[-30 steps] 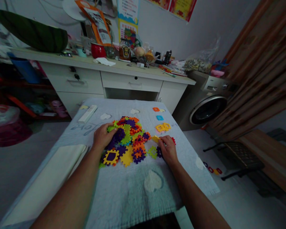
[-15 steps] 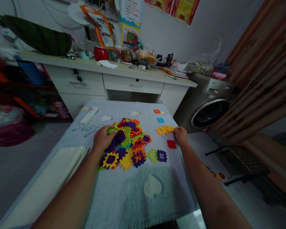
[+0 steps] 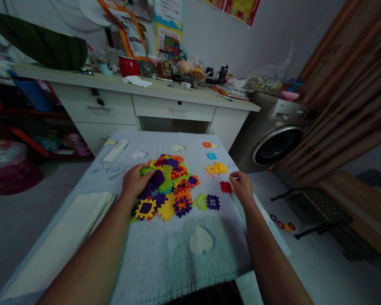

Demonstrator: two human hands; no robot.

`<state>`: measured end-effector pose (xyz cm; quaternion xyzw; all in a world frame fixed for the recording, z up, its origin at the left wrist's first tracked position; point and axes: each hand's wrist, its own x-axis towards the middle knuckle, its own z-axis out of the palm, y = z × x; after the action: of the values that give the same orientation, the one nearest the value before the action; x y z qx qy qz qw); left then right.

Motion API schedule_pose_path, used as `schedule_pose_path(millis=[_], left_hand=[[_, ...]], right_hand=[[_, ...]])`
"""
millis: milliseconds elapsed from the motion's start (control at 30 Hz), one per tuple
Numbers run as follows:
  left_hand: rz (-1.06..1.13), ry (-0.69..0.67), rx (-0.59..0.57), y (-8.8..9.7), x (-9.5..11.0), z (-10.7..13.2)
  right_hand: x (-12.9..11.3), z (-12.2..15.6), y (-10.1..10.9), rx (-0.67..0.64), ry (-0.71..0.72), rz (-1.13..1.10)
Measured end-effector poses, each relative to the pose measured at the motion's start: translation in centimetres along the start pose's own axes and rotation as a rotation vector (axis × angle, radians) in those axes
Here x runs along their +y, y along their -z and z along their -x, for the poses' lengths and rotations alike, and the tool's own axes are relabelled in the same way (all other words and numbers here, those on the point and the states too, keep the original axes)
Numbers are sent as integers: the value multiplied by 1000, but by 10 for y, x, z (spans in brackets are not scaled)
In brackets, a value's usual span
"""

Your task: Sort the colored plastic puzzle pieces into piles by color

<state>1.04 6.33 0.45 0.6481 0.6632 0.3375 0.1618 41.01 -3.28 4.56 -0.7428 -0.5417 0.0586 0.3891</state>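
A heap of interlocking plastic tiles (image 3: 167, 178), notched along their edges and in several colours, lies on the cloth-covered table. My left hand (image 3: 136, 182) rests against the heap's left side, thumb and fingers apart, touching purple and green tiles. To the right, my right hand (image 3: 242, 186) is just beside a red tile (image 3: 226, 187), its fingers loosely bent and apart with nothing visible in them. Yellow tiles (image 3: 216, 168) lie beyond it, then a blue tile (image 3: 211, 156) and an orange tile (image 3: 207, 144). A green tile (image 3: 201, 202) and a purple window-like tile (image 3: 213, 202) sit side by side nearer me.
A white strip-shaped box (image 3: 116, 151) lies at the table's far left, and a folded cream cloth (image 3: 60, 237) along the left edge. Behind stands a cluttered white desk (image 3: 174, 106), with a washing machine (image 3: 273, 135) to its right. Several tiles (image 3: 282, 224) lie on the floor by a stool (image 3: 320, 207).
My right hand has let go of the yellow tiles and moved nearer to me, beside the red tile. My left hand stays at the heap. The view has shifted slightly.
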Motion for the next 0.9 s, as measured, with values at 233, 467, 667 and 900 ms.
schedule_pose_path(millis=[233, 467, 667, 900], left_hand=[[2, 12, -2, -1, 0, 0], [8, 13, -2, -3, -3, -1], [-4, 7, -13, -2, -2, -2], [-2, 6, -13, 0, -1, -2]], right_hand=[[-30, 45, 17, -594, 325, 79], [-37, 64, 4, -618, 330, 173], [-44, 61, 18, -617, 246, 82], [-45, 57, 20, -563, 236, 43]])
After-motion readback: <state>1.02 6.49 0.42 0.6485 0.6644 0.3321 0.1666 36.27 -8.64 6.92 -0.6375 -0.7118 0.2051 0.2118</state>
